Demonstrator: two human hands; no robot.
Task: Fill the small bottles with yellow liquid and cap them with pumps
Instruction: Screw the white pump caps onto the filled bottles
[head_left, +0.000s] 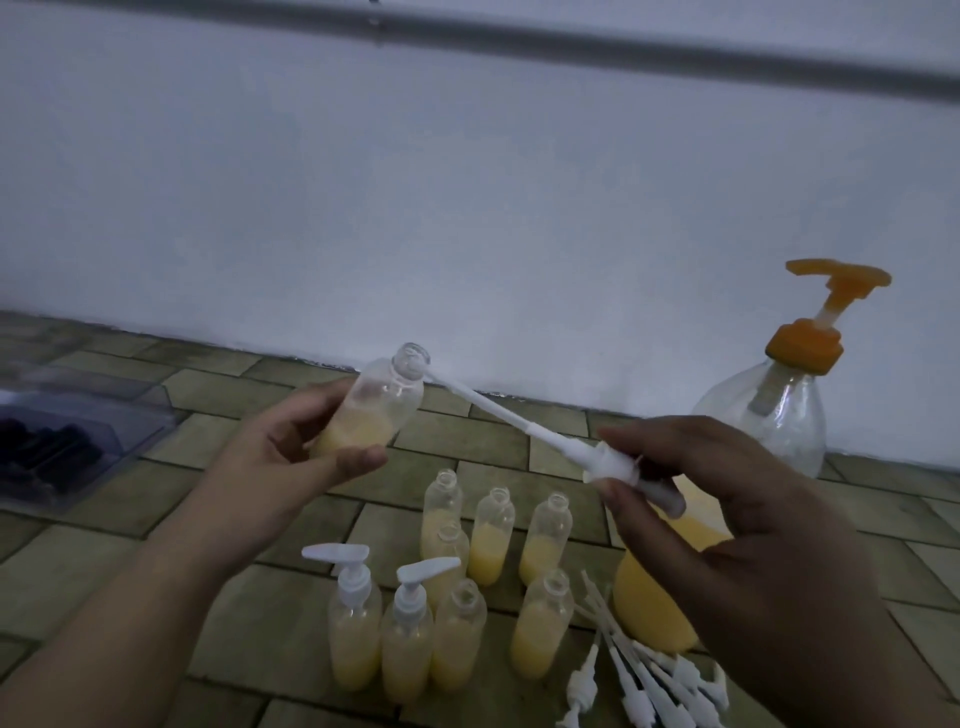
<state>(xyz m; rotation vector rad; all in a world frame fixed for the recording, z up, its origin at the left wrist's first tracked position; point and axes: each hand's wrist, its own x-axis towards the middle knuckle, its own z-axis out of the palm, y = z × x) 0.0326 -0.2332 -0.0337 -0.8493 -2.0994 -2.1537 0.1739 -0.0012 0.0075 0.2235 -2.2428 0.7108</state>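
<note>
My left hand (306, 447) grips a small clear bottle (374, 410), part full of yellow liquid and tilted with its open neck up and to the right. My right hand (727, 499) pinches a white pump (597, 457) by its collar; the tip of its long dip tube lies at the bottle's mouth. On the floor below stand two small bottles capped with white pumps (358, 613) and several open small bottles (493, 535) holding yellow liquid.
A heap of loose white pumps (649, 680) lies at the lower right. A large bottle with an orange pump (779, 405) stands by the white wall, and a yellow container (654, 603) sits partly behind my right hand. A clear tray of dark items (62, 447) is at left.
</note>
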